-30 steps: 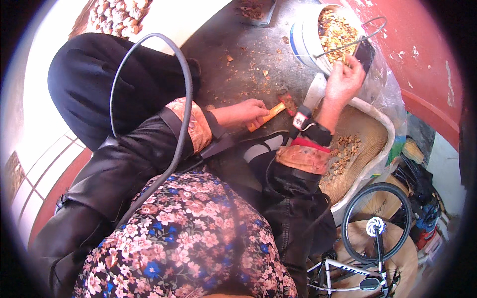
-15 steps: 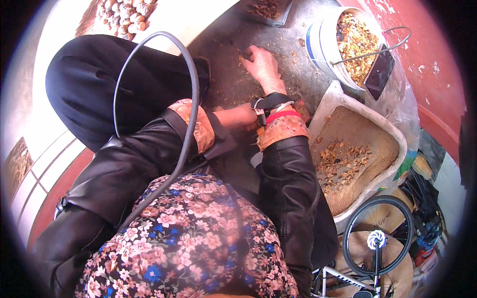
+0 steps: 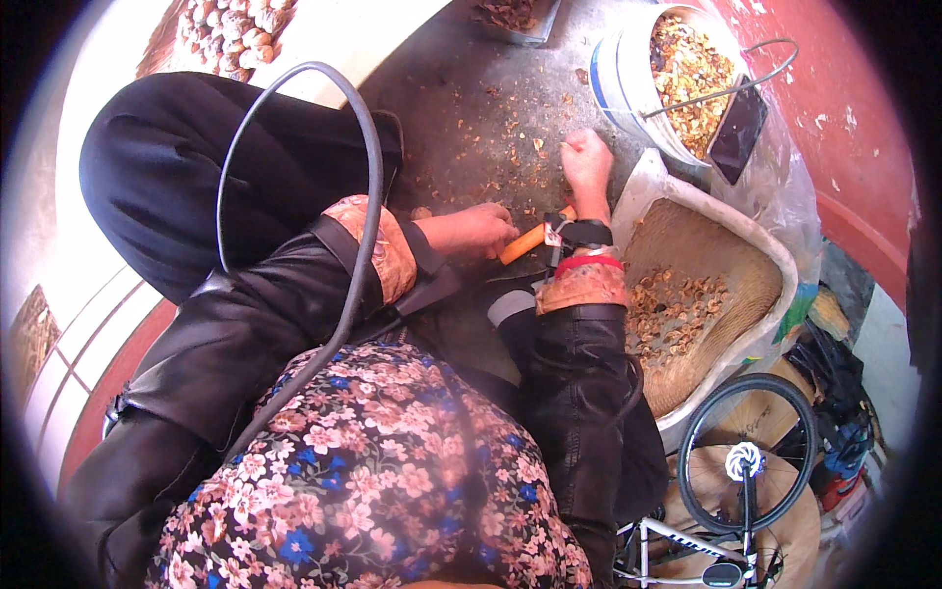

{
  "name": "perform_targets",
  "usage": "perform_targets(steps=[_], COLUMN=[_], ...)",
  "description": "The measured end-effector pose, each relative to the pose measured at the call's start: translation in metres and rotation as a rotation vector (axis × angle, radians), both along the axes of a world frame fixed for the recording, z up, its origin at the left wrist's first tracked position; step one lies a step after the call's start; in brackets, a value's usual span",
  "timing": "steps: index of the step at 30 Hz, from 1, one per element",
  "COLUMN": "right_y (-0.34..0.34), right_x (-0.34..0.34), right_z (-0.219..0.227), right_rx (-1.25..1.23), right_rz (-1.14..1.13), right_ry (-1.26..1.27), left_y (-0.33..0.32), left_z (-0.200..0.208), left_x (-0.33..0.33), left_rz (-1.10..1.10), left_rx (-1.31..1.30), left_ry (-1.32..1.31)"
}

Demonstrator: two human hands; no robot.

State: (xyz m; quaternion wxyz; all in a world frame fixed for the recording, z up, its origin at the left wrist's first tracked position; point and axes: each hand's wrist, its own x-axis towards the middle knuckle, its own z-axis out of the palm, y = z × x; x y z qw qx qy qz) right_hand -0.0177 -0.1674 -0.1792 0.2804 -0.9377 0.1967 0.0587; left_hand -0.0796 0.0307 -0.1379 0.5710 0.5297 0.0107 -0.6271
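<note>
My left hand (image 3: pixel 479 231) is low over the grey floor with its fingers curled together; whatever they hold, if anything, is hidden. Beside its fingertips is an orange handle-like bar (image 3: pixel 523 244), running up under my right wrist; its ends are partly covered, so its kind is unclear. To the right, my right hand (image 3: pixel 587 160) is closed in a fist near the tray's upper left corner, its contents not visible. Shell-like brown crumbs (image 3: pixel 538 145) are scattered on the floor around both hands. A black band and a red band circle my right wrist.
A white bucket (image 3: pixel 616 86) of broken nut pieces (image 3: pixel 692 74) leans at upper right, a dark phone (image 3: pixel 738 135) against it. Below is a pale-rimmed tray (image 3: pixel 726 218) with brown pieces. Whole walnuts (image 3: pixel 235 34) lie upper left. A bicycle wheel (image 3: pixel 748 456) stands lower right.
My right hand has moved right and nearer to me, and its spread fingers have closed into a fist. More of the orange bar shows now. The left hand has shifted slightly.
</note>
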Motion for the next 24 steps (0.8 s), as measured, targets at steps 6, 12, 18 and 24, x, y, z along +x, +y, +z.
perform_targets(steps=[6, 12, 18, 24], right_y=[0.007, 0.057, 0.063, 0.090], right_x=[-0.001, 0.015, 0.021, 0.051], right_z=[-0.005, -0.003, 0.008, 0.011], right_rx=[-0.022, 0.170, 0.058, 0.076], right_rz=[0.125, 0.207, 0.183, 0.285], right_ry=[-0.175, 0.020, 0.122, -0.034], left_y=[-0.001, 0.000, 0.001, 0.001], left_z=[0.004, 0.006, 0.004, 0.000], left_x=[0.001, 0.005, 0.005, 0.004], left_rz=[-0.036, -0.042, 0.021, 0.036], left_rx=[0.126, 0.109, 0.097, 0.131], left_ry=[0.022, 0.030, 0.065, 0.038])
